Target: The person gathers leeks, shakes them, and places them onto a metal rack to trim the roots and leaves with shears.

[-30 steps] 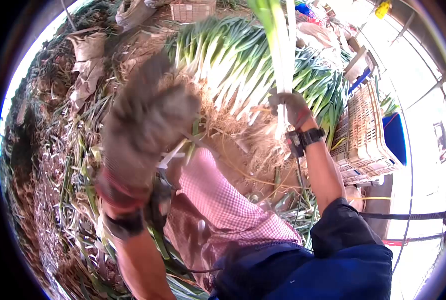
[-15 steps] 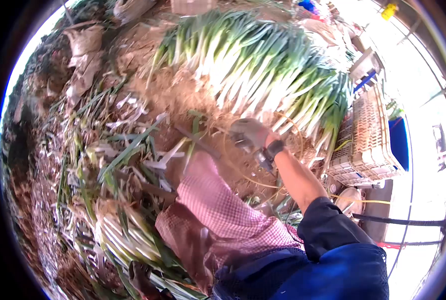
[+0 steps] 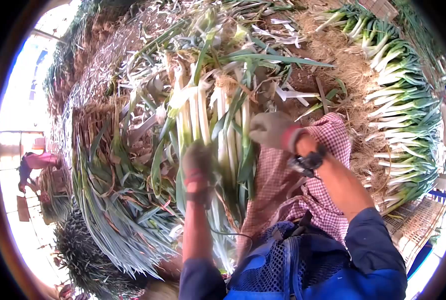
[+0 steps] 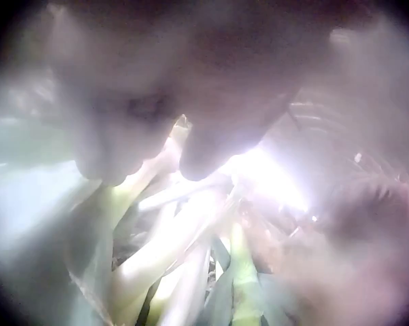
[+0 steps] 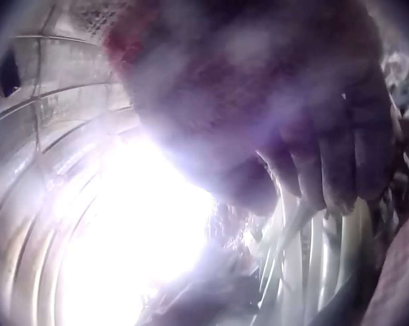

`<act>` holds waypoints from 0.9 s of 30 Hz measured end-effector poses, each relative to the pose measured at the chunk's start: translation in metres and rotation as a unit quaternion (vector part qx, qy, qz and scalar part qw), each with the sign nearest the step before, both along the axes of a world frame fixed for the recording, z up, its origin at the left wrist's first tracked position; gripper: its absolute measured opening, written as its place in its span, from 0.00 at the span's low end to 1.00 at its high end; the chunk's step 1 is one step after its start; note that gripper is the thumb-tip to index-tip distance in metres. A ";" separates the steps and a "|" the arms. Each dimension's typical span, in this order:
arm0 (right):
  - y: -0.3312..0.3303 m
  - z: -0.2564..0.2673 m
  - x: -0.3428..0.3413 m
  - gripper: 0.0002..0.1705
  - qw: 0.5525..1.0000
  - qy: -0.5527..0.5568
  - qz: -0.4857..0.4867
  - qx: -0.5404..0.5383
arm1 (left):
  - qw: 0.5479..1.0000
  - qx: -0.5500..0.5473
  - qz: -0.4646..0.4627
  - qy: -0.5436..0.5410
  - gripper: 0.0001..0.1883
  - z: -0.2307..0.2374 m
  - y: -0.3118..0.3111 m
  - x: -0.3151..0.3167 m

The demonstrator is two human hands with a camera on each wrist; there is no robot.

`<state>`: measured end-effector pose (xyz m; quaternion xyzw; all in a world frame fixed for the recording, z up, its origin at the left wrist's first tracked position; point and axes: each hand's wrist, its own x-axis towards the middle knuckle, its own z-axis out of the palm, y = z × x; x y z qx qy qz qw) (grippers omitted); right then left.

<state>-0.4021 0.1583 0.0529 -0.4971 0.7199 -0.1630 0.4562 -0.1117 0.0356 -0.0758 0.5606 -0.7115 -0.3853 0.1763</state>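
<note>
Because the green onions (image 3: 200,115) lie in a messy heap right in front of me, I think it's best to pick one at a time. My left hand (image 3: 198,162) is over the heap, but it's blurry, so I can't tell if it's pinching a stalk. My right hand (image 3: 272,131) is at the heap's right side, its fingers loose, with nothing gripped that I can see. I should hold the white part softly, since a hard tug might snap it. A long leaf (image 3: 283,59) lies across the top and could get in the way. Checked cloth (image 3: 278,172) covers my leg, just beside my right hand. Farther right, a neat row of onions (image 3: 408,107) lies near a crate (image 3: 414,226).
</note>
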 end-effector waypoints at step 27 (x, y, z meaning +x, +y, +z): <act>-0.102 -0.036 -0.051 0.19 0.976 0.213 -0.012 -0.045 | 0.975 -0.067 -0.072 -0.201 0.26 0.015 0.031 -0.079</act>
